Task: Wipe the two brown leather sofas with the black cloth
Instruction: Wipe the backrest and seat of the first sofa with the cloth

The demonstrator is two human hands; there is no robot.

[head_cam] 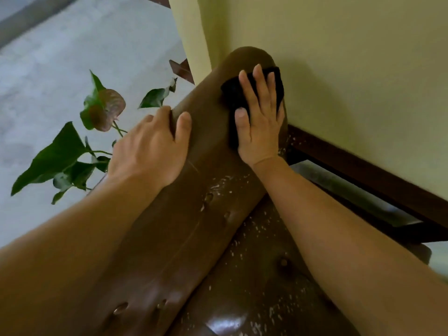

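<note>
A brown leather sofa [194, 214] is seen from above, its thick rolled top running from the lower left up towards the corner of a pale yellow wall [351, 57]. The black cloth [232, 93] is laid on the far end of that roll, close to the wall, and is pressed flat against the leather by the right hand [260, 117]. The fingers of this hand are held straight and slightly spread over the cloth, the thumb is stretched along its near edge, and nothing is gripped. The cloth's dark edges are left showing beyond the fingertips and beside the thumb. The left hand [150, 151] is set on the same roll, nearer the camera and apart from the cloth. Its fingers are curled over the outer edge of the roll, while the thumb is laid on top, so the sofa is held by it. White flecks [223, 183] are scattered across the leather below the right wrist and over the tufted panel, where a button [282, 263] is sunk into the surface. A dark wooden skirting board [363, 166] is seen along the foot of the wall. To the left of the sofa, a leafy green plant [63, 151] is seen above a grey floor [48, 57].
</note>
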